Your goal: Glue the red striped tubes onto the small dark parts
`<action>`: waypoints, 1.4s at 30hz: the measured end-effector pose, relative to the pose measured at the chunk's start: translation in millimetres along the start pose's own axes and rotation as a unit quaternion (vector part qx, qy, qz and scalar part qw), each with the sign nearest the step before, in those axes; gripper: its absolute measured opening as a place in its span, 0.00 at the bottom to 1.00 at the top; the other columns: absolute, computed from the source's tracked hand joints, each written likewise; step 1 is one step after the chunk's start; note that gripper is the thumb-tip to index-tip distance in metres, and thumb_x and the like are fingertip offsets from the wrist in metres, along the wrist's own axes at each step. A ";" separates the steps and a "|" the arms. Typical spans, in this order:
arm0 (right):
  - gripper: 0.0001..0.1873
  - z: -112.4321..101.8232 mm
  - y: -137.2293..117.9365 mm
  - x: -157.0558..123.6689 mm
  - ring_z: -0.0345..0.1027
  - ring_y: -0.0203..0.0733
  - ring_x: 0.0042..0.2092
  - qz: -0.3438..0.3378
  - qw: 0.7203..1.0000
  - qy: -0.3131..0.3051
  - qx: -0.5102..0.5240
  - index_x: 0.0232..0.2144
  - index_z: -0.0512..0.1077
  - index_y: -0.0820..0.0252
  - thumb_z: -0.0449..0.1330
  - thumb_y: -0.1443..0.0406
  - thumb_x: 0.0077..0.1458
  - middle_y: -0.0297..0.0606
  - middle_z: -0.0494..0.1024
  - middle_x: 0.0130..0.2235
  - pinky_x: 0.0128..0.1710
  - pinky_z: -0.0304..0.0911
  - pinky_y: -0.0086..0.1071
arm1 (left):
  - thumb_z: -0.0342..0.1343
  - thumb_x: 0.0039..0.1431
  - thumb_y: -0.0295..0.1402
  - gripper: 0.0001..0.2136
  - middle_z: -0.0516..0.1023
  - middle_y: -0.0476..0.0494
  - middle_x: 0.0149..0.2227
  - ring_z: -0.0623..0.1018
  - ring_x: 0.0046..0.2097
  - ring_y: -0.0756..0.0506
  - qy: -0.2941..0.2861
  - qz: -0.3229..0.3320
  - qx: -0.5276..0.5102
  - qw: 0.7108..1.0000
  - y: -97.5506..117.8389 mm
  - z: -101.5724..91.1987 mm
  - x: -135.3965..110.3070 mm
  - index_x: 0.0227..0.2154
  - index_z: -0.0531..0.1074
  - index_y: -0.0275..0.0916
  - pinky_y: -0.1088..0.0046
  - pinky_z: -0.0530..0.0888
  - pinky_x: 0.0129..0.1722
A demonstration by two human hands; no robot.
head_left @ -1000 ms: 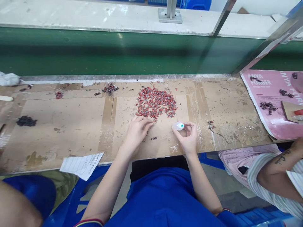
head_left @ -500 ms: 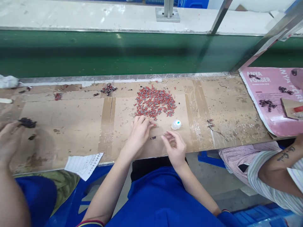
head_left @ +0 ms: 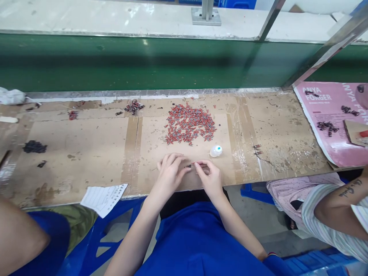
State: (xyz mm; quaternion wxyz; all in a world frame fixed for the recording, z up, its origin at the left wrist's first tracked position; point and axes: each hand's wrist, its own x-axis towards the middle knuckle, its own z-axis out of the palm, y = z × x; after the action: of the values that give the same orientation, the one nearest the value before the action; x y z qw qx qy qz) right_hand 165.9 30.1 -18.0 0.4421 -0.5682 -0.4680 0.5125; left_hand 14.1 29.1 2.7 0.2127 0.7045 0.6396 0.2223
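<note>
My left hand (head_left: 170, 171) is in front of me at the cardboard-covered bench edge, its fingers curled and its thumb tip at a small dark part (head_left: 188, 166). Facing it, my right hand (head_left: 209, 175) pinches a small thin red part (head_left: 193, 164) between thumb and forefinger. The two parts meet or nearly meet between my fingertips; whether they are joined is too small to tell. Beyond my hands lies a wide pile of small red parts with metallic ends (head_left: 189, 122). A small white bottle with a blue-green tip (head_left: 216, 151) is just past my right hand.
To the left are a dark heap of small parts (head_left: 34, 146) and a paper slip (head_left: 104, 199) over the edge. A cluster of red-and-dark pieces (head_left: 133, 107) sits at the back. Co-workers sit on both sides; a pink printed sheet (head_left: 324, 115) is at the right.
My left hand has drawn back from the red pile to the dark part, and my right hand has shifted slightly left to meet it. The left co-worker's hand has left the dark heap.
</note>
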 end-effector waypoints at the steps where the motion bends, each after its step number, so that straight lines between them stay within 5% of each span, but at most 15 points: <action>1: 0.10 -1.0 0.7 1.2 0.76 0.42 0.32 0.009 1.000 0.005 -0.008 0.30 0.75 0.60 0.61 0.58 0.52 0.40 0.81 0.31 0.32 0.73 0.32 | 0.60 0.57 0.31 0.07 0.77 0.41 0.45 0.71 0.50 0.38 0.009 -0.006 0.025 1.000 -1.0 2.8 -1.8 0.38 0.74 0.42 0.59 0.64 0.47; 8: 0.08 -4.2 -3.5 0.8 0.75 0.40 0.31 -0.011 0.998 0.002 -0.060 0.29 0.76 0.59 0.60 0.61 0.51 0.39 0.80 0.31 0.31 0.72 0.31 | 0.56 0.59 0.27 0.04 0.78 0.40 0.45 0.69 0.50 0.37 0.026 -0.026 0.062 0.997 -1.6 13.9 -4.3 0.32 0.75 0.41 0.62 0.63 0.42; 20: 0.07 -7.1 -14.2 -2.1 0.75 0.39 0.30 -0.038 0.996 -0.031 -0.074 0.28 0.76 0.60 0.59 0.63 0.50 0.39 0.79 0.30 0.33 0.73 0.31 | 0.53 0.60 0.28 0.05 0.78 0.43 0.36 0.73 0.44 0.41 -0.014 -0.028 -0.070 0.997 1.0 8.8 -6.8 0.35 0.74 0.42 0.63 0.67 0.43; 30: 0.09 -10.4 -12.3 -5.9 0.79 0.44 0.37 0.013 0.998 -0.064 -0.007 0.30 0.74 0.59 0.60 0.59 0.53 0.42 0.83 0.38 0.40 0.75 0.37 | 0.55 0.57 0.37 0.08 0.79 0.43 0.36 0.76 0.42 0.43 -0.021 -0.051 -0.242 0.969 3.2 3.8 -8.2 0.35 0.76 0.41 0.63 0.74 0.47; 42: 0.06 -11.0 -16.1 -8.0 0.78 0.42 0.38 -0.091 0.993 -0.042 -0.056 0.29 0.74 0.57 0.59 0.63 0.54 0.40 0.82 0.37 0.42 0.75 0.36 | 0.56 0.56 0.38 0.09 0.79 0.41 0.36 0.76 0.42 0.43 -0.025 -0.079 -0.278 0.957 11.1 1.8 -9.1 0.34 0.76 0.40 0.63 0.73 0.48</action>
State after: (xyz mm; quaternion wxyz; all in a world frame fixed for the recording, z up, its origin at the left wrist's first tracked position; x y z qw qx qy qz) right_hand 175.3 24.7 0.1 0.4341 -0.5248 -0.5640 0.4669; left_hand 23.4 19.0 7.3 0.4327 0.5703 0.6006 0.3560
